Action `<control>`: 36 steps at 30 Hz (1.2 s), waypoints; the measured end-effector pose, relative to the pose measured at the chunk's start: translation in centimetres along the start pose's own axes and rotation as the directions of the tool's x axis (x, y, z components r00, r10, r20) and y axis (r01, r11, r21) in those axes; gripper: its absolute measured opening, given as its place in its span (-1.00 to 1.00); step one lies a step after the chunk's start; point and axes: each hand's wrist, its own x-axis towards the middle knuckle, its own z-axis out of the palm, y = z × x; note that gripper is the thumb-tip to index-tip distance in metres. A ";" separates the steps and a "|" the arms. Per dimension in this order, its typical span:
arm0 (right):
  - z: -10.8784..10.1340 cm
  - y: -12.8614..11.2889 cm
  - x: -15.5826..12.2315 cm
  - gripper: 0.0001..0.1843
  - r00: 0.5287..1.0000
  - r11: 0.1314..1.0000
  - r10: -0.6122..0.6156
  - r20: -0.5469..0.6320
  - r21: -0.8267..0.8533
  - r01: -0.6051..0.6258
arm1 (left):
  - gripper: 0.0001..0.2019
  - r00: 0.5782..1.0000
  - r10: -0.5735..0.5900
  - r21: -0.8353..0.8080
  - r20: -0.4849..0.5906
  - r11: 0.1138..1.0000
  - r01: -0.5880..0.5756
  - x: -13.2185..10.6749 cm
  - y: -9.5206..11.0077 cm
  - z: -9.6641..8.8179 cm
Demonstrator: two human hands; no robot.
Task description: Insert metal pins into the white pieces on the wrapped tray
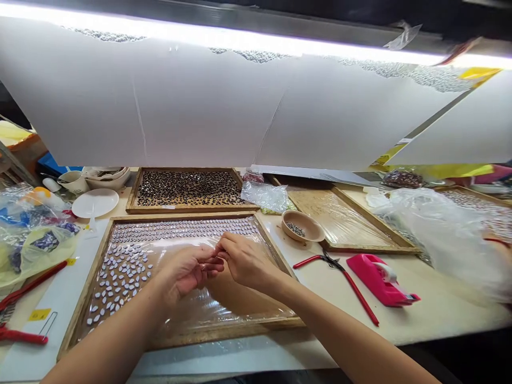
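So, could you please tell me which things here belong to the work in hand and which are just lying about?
In use: left hand, right hand, wooden tray, small pale pieces on it.
Lying about: red-handled cutters, pink tape dispenser, white plate, clear plastic bag, probably the small bowl.

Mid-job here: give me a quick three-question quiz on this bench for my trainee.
1. True or false: the pink tape dispenser lies inside the near tray.
2. What sits on the table just right of that tray's far right corner? A) wooden bowl B) white plate C) blue box
3. Fill in: the left hand and right hand meet fingertips over the ____ tray.

Key:
1. False, it lies on the table to the right.
2. A, the wooden bowl.
3. near
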 end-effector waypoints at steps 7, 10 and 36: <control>-0.1 0.9 0.2 -0.97 0.996 0.996 -0.084 0.032 0.046 0.082 | -0.93 1.000 -0.013 0.065 -0.012 0.998 0.014 0.2 -0.7 0.3; -0.3 1.5 0.9 -0.89 0.993 0.967 -0.119 0.014 0.227 0.113 | -0.93 0.998 0.020 0.056 -0.053 0.998 -0.017 0.2 -0.6 0.4; 0.0 4.6 3.4 -0.91 0.993 0.811 0.009 -0.120 0.582 0.063 | -0.96 0.958 0.126 -0.003 -0.257 0.991 -0.131 0.5 -0.4 0.9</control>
